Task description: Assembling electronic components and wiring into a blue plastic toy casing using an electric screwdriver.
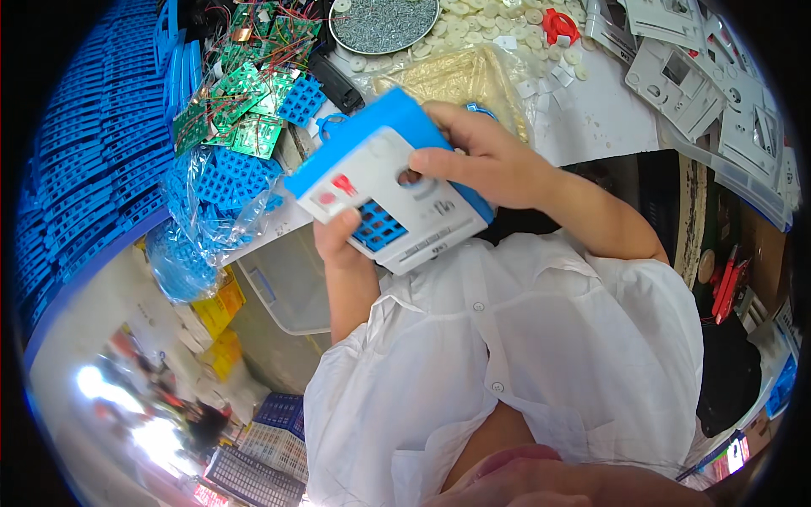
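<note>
Both my hands hold a boxy blue and white plastic casing (427, 203), tilted, in front of my chest. On its white face are a round opening, a red mark and a square window where a blue keypad (380, 226) shows. My left hand (340, 243) grips the lower left edge, thumb on the white face beside the window; its other fingers are hidden behind. With its thumb by the round opening, my right hand (490, 160) clasps the upper right side, fingers over the blue back. A black part (336, 82) lies on the table just beyond the casing.
Stacked blue plastic parts (106, 160) rise at the left, near green circuit boards (258, 135) with wires and bagged blue keypads (228, 182). Behind are a bowl of screws (384, 25), pale discs (460, 29), a gold-coloured packet (465, 76) and a red ribbon (559, 27). White panels (676, 89) lie right.
</note>
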Tool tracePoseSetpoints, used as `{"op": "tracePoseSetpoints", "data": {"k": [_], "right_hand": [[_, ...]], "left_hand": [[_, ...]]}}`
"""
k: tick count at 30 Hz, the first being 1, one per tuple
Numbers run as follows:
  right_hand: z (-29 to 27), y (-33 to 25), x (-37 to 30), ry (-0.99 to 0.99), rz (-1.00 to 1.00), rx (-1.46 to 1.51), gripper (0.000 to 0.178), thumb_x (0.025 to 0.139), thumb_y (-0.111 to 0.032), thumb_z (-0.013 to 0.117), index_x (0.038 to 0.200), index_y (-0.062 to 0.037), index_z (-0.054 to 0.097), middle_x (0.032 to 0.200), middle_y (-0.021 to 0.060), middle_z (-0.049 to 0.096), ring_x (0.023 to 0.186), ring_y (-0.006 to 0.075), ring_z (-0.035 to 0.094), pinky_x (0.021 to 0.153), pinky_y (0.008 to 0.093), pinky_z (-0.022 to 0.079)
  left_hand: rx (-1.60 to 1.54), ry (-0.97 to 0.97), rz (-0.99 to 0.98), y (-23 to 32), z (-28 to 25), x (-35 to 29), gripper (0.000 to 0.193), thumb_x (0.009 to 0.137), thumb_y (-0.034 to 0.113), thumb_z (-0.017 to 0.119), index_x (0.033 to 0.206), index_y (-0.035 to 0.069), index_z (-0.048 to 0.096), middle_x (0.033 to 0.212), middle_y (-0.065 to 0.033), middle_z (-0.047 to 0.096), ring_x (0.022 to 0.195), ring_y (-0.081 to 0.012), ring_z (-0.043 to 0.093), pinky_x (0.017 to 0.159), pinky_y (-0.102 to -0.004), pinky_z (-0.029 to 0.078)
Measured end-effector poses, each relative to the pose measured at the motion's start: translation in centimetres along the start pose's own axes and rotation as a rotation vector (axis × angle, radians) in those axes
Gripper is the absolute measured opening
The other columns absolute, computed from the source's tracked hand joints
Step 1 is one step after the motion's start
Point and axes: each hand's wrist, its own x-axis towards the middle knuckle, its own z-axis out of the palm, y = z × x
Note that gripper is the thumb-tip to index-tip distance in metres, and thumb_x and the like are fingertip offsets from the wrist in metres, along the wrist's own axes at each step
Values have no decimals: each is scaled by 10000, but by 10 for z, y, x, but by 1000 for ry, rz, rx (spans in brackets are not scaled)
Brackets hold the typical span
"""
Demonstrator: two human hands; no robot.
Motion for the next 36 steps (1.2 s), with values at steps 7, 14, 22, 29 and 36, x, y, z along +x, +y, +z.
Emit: {"op": "tracePoseSetpoints", "data": {"k": [7, 14, 22, 29, 36], "right_hand": [[-22, 4, -19, -86, 175, -16, 616, 877, 40, 739, 1426, 8, 461, 1264, 143, 685, 1103, 155, 669, 888, 270, 577], [-31, 7, -21, -47, 132, 25, 555, 849, 75, 747, 1340, 30, 492, 1154, 141, 728, 1007, 141, 711, 864, 271, 589], [-54, -48, -32, -8, -614, -834, 385, 848, 3, 741, 1218, -69, 662, 1041, 75, 749, 964, 233, 734, 845, 331, 586], [-68, -51, -11, 95, -1005, -1353, 407, 823, -73, 730, 1208, -76, 598, 1175, 182, 703, 1173, 313, 628, 977, 393, 517], [-43, 6, -53, 325, -161, -713, 804, 942, -197, 709, 1620, -123, 283, 1226, 183, 686, 1044, 273, 699, 899, 354, 533]], "left_hand": [[-70, 124, -41, 19, 16, 9, 646, 830, 172, 699, 1387, -88, 501, 1237, -249, 681, 1047, -356, 727, 904, -471, 615], [131, 244, -105, 31, 40, 17, 602, 901, 251, 668, 1396, -51, 508, 1256, -221, 681, 1052, -347, 723, 914, -486, 605], [250, -328, 233, 63, 15, 40, 983, 850, 696, 652, 1484, -30, 457, 1371, -214, 619, 1214, -315, 644, 1029, -448, 537], [405, -201, -308, 62, 50, 65, 468, 1009, 232, 641, 1391, -16, 532, 1208, -138, 701, 1051, -219, 693, 867, -328, 567], [692, -19, 57, -9, 64, 44, 725, 983, 83, 665, 1579, -33, 270, 1116, -127, 726, 896, -132, 681, 749, -278, 538]]}}
